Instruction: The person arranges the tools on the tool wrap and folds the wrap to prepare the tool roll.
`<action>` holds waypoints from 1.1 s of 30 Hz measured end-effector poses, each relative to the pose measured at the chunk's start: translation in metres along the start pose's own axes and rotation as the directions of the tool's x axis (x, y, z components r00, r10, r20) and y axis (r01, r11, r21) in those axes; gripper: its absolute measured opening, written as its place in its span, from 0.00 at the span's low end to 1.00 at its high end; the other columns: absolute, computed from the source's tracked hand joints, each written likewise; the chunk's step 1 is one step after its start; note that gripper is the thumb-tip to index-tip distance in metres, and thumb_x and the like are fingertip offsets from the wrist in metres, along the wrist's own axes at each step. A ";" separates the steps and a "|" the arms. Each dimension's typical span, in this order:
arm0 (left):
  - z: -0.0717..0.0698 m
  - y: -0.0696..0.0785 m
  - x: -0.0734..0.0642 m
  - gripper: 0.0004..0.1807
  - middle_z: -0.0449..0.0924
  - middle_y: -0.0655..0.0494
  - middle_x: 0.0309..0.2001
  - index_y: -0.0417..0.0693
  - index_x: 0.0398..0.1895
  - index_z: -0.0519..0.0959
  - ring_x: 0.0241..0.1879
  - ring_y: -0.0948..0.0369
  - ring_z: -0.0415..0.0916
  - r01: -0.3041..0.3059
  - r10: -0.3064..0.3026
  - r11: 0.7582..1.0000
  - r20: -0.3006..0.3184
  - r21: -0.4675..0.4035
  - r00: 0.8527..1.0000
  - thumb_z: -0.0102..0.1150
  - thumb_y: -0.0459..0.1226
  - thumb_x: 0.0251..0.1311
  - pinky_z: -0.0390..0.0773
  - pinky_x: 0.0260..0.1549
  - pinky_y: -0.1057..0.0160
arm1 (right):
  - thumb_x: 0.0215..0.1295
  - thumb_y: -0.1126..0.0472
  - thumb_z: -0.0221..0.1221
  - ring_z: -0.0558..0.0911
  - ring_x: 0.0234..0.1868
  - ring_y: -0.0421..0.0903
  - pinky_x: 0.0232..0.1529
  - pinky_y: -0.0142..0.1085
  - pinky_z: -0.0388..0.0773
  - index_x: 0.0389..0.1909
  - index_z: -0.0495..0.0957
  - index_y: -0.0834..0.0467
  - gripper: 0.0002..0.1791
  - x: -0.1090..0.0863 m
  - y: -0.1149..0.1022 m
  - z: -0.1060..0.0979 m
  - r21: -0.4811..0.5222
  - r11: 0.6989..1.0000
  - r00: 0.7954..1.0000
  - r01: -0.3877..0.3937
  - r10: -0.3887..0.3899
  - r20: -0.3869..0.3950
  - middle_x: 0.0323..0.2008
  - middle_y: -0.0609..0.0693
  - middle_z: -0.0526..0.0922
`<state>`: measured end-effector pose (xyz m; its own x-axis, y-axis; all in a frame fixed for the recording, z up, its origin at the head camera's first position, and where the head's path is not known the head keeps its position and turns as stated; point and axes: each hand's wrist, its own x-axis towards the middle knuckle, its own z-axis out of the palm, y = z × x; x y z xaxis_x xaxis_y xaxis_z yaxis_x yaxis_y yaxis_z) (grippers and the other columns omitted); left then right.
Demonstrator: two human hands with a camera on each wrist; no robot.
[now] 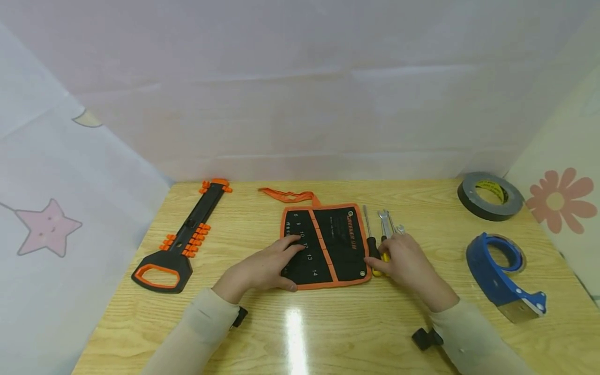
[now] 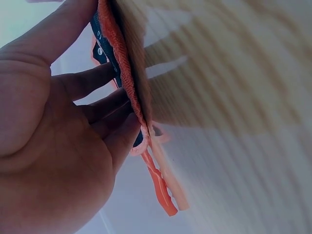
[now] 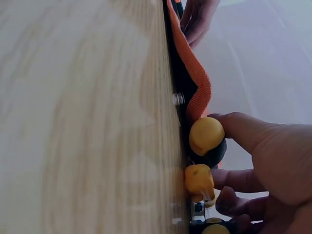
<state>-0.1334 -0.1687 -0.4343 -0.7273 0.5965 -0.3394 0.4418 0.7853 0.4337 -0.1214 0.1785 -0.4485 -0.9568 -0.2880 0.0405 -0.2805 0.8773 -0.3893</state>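
Note:
A black tool pouch (image 1: 344, 234) with orange trim and printed numbers lies spread on the table, its orange strap stretching away behind. My left hand (image 1: 267, 265) rests on its left part, fingers laid over the fabric and thumb at the near edge. Just right of the pouch is a screwdriver (image 1: 372, 246) with a black and yellow handle. Beside it are silver wrenches (image 1: 384, 219), partly hidden. My right hand (image 1: 405, 260) rests over these tools, thumb touching the screwdriver's handle. In the right wrist view, the fingers touch a second yellow handle end (image 3: 199, 178).
To the left lies a black and orange rack (image 1: 187, 229) with orange clips and a loop handle. At the right are a roll of dark tape (image 1: 489, 211) and a blue tape dispenser (image 1: 497, 276). Fabric walls (image 1: 300, 125) border the wooden table (image 1: 356, 333).

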 end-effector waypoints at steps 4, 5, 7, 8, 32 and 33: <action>0.000 0.000 0.000 0.53 0.45 0.47 0.89 0.49 0.87 0.59 0.87 0.46 0.49 0.005 -0.005 1.000 0.001 0.001 1.000 0.77 0.51 0.64 0.66 0.80 0.45 | 0.63 0.46 0.77 0.72 0.27 0.44 0.33 0.39 0.72 0.24 0.89 0.59 0.21 0.001 0.001 0.002 -0.012 1.000 1.000 0.014 -0.014 -0.022 0.26 0.49 0.82; 0.000 0.000 0.000 0.53 0.44 0.48 0.89 0.50 0.87 0.59 0.87 0.46 0.49 0.007 -0.007 1.000 0.002 0.001 1.000 0.77 0.51 0.64 0.66 0.80 0.45 | 0.63 0.46 0.77 0.72 0.27 0.44 0.33 0.39 0.71 0.23 0.89 0.59 0.21 0.002 0.001 0.003 -0.009 1.000 1.000 0.012 -0.012 -0.026 0.25 0.49 0.81; 0.000 0.000 0.000 0.53 0.44 0.48 0.89 0.50 0.87 0.58 0.87 0.47 0.48 0.009 -0.009 1.000 0.003 0.000 1.000 0.77 0.52 0.64 0.66 0.80 0.45 | 0.63 0.47 0.77 0.72 0.27 0.44 0.33 0.39 0.71 0.23 0.88 0.59 0.20 0.002 0.002 0.004 -0.003 1.000 0.999 0.009 -0.009 -0.037 0.25 0.49 0.82; 0.000 0.000 0.000 0.53 0.44 0.48 0.89 0.50 0.87 0.59 0.87 0.46 0.48 0.009 -0.009 1.000 0.001 -0.001 1.000 0.77 0.52 0.64 0.66 0.80 0.45 | 0.62 0.47 0.78 0.73 0.27 0.44 0.32 0.39 0.72 0.22 0.88 0.59 0.20 0.002 0.002 0.004 0.000 1.000 0.999 0.004 -0.004 -0.041 0.26 0.49 0.82; -0.001 0.002 0.000 0.53 0.44 0.47 0.89 0.49 0.87 0.59 0.87 0.46 0.49 0.006 -0.006 1.000 0.005 0.007 1.000 0.77 0.51 0.65 0.67 0.79 0.45 | 0.68 0.50 0.70 0.76 0.28 0.45 0.29 0.37 0.71 0.36 0.85 0.64 0.18 -0.010 0.005 -0.015 0.159 0.963 0.976 -0.219 0.218 0.027 0.29 0.51 0.83; -0.001 0.001 0.000 0.53 0.44 0.47 0.89 0.50 0.87 0.58 0.87 0.46 0.49 0.007 -0.007 1.000 0.005 0.008 1.000 0.76 0.52 0.65 0.67 0.79 0.45 | 0.69 0.50 0.70 0.76 0.28 0.44 0.28 0.36 0.71 0.38 0.85 0.64 0.18 -0.011 0.006 -0.017 0.165 0.959 0.973 -0.230 0.227 0.037 0.30 0.51 0.84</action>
<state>-0.1333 -0.1677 -0.4334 -0.7279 0.5919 -0.3462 0.4407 0.7906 0.4250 -0.1142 0.1931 -0.4353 -0.9919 -0.0957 -0.0832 -0.0366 0.8445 -0.5344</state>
